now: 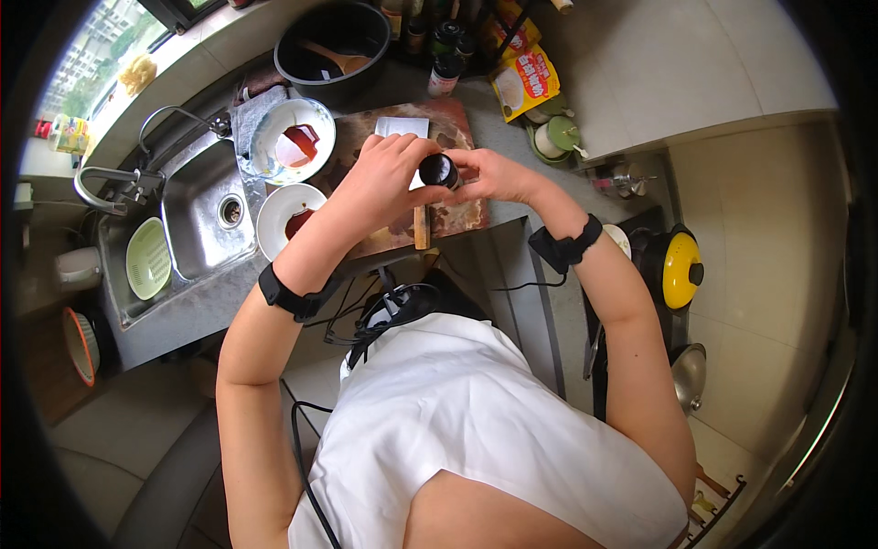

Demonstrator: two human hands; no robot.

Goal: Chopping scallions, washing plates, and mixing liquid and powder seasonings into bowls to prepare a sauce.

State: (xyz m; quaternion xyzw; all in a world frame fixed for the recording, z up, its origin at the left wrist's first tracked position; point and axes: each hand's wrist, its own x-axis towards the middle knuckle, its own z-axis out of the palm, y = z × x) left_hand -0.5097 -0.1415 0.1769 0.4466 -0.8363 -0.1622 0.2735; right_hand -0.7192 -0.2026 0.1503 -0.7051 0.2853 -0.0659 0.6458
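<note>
A small dark-capped jar (439,170) is held between my two hands above the cutting board. My left hand (387,171) grips its left side, thumb curled underneath. From the right, the fingers of my right hand (492,176) and its thumb pinch the same jar. Beneath them a cleaver (403,126) lies on the stained cutting board (456,127), its wooden handle (422,228) pointing towards me. Left of the board are a patterned bowl (264,147) and a white bowl (271,213), each with dark red-brown liquid in it. My left forearm partly hides the white bowl.
A steel sink (206,199) with a faucet (103,180) and a green colander (149,257) is at left. A black basin (329,81) holds a wooden spoon. Seasoning bottles (444,72), a yellow packet (527,82) and a green-lidded jar (559,136) stand behind. A yellow-lidded pot (679,271) sits right.
</note>
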